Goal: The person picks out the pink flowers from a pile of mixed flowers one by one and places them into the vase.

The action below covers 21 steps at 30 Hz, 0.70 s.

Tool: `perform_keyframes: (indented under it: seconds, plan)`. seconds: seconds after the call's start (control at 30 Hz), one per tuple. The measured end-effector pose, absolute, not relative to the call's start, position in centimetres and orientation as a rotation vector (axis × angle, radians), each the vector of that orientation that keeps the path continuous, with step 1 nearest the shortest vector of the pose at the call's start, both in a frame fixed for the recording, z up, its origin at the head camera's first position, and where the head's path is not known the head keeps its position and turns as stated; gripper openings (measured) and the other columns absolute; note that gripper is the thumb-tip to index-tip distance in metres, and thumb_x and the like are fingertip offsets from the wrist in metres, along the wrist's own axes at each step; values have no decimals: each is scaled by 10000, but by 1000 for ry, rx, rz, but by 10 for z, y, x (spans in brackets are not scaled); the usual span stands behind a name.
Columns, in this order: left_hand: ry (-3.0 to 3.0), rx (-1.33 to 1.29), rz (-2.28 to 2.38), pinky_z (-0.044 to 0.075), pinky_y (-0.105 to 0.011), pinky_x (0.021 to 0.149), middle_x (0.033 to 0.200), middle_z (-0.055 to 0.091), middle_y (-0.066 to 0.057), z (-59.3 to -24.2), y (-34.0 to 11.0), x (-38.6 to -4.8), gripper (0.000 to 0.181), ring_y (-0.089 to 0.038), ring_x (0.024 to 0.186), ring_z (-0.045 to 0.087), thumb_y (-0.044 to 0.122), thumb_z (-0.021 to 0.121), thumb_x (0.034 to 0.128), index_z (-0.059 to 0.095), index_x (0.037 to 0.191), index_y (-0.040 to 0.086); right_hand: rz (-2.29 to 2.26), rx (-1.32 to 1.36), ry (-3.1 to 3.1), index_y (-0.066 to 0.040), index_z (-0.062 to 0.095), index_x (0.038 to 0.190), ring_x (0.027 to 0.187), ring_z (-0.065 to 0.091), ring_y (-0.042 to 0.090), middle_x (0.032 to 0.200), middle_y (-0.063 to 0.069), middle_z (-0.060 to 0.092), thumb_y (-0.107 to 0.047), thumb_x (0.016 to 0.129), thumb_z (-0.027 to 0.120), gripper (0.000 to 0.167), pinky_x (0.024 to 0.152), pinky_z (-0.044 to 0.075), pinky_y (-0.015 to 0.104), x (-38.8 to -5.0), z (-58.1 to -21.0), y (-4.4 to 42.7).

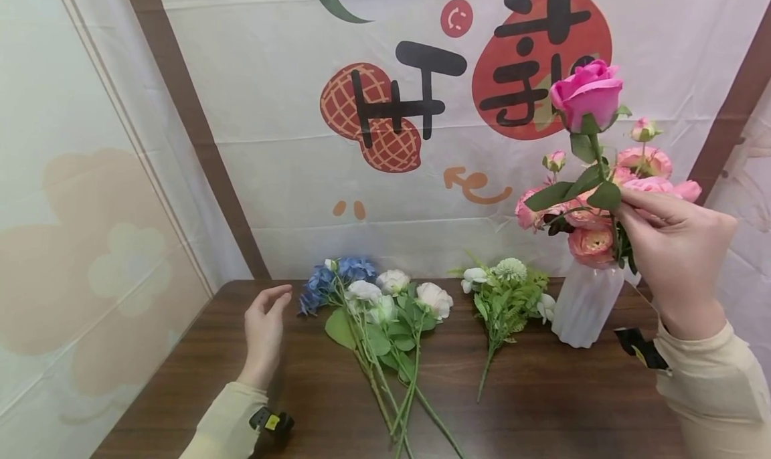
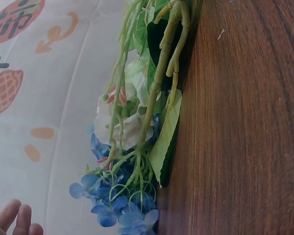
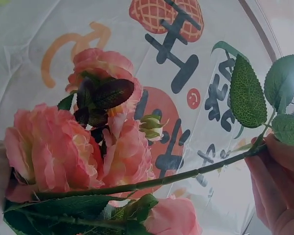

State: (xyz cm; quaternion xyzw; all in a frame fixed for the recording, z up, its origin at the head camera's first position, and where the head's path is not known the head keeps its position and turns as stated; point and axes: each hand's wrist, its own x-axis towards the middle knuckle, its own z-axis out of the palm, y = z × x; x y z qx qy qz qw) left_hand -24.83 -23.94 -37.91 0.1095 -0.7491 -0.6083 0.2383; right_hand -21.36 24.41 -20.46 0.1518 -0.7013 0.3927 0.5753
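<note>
My right hand point(image 1: 683, 248) pinches the green stem of a bright pink rose point(image 1: 585, 94) between thumb and fingers, with the bloom held upright. In the right wrist view the rose stem point(image 3: 181, 177) runs down among coral-pink flowers point(image 3: 54, 152); its lower end is hidden. Those flowers stand in a white ribbed vase point(image 1: 584, 305) at the table's right. Over the table's left side, my left hand point(image 1: 264, 328) holds nothing, its fingers loosely bent. Close to it lie blue hydrangeas point(image 1: 352, 269) and white roses point(image 1: 434, 300) with long green stems.
A bunch of white flowers and green foliage point(image 1: 506, 298) lies left of the vase. Everything rests on a dark wooden table point(image 1: 530, 412). Behind it hangs a white printed cloth point(image 1: 271, 144), and a pale curtain point(image 1: 90, 245) hangs at the left.
</note>
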Motion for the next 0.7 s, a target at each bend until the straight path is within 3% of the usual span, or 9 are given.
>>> perform_keyframes:
  seconds: [0.3, 0.7]
  plan:
    - [-2050, 281, -1683, 330, -393, 1018, 1260, 574, -105, -379, -238, -248, 295, -178, 1193, 461, 227, 528, 968, 605, 1182, 39, 877, 324, -1633, 12, 756, 856, 718, 564, -230, 798, -362, 596, -21, 779, 711, 96, 644, 396, 5, -216, -202, 247]
    - [-2065, 294, -1701, 314, -325, 991, 1274, 571, -78, -380, -239, -249, 310, -141, 1174, 450, 231, 517, 974, 595, 1210, 45, 800, 377, -1676, 5, 759, 869, 823, 566, -229, 876, -358, 594, 3, 795, 679, 109, 739, 411, -4, -224, -216, 256]
